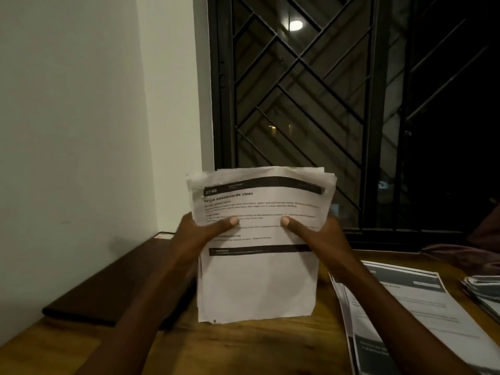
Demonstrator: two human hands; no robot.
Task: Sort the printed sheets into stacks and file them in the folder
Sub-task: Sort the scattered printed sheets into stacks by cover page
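Left hand, right hand grip sheaf upright; edges uneven, loose pages may slip, mixing into stack alongside.

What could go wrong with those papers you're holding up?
The bundle has uneven top edges, and the left hand and right hand grip only its sides, so sheets might slide out. Fallen sheets might mix into the stack on the right.

Head cam, fwd-down, close.
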